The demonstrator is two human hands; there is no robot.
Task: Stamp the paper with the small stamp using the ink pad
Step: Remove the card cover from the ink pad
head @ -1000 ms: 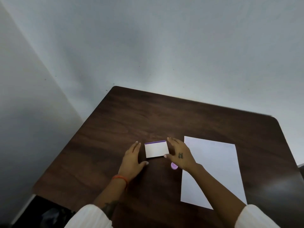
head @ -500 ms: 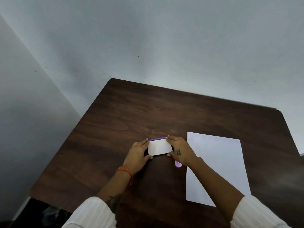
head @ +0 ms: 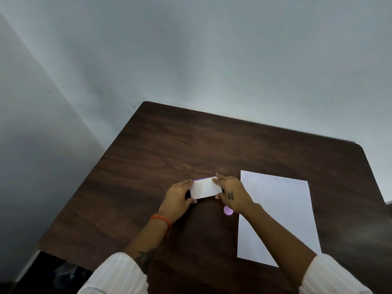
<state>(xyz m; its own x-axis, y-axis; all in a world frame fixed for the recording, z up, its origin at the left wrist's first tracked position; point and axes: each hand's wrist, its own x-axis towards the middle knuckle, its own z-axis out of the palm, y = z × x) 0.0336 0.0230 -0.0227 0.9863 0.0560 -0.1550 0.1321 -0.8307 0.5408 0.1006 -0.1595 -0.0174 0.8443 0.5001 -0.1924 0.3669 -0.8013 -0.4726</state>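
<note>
Near the centre of the frame, the left hand (head: pixel 179 197) was clasped on the left edge of the ink pad (head: pixel 205 188), fingers along the far side and thumb at the near corner, apparently to steady the case. The white lid was seen closed, a purple strip showing along its far edge. The right hand (head: pixel 232 193) was closed on the pad's right edge in the same way, a hold judged suited to prising the lid open. Just below that wrist, the small stamp (head: pixel 228 210) was left lying on the table (head: pixel 148 155), untouched. At the right, the paper (head: pixel 282 209) was laid flat, within easy reach for stamping.
</note>
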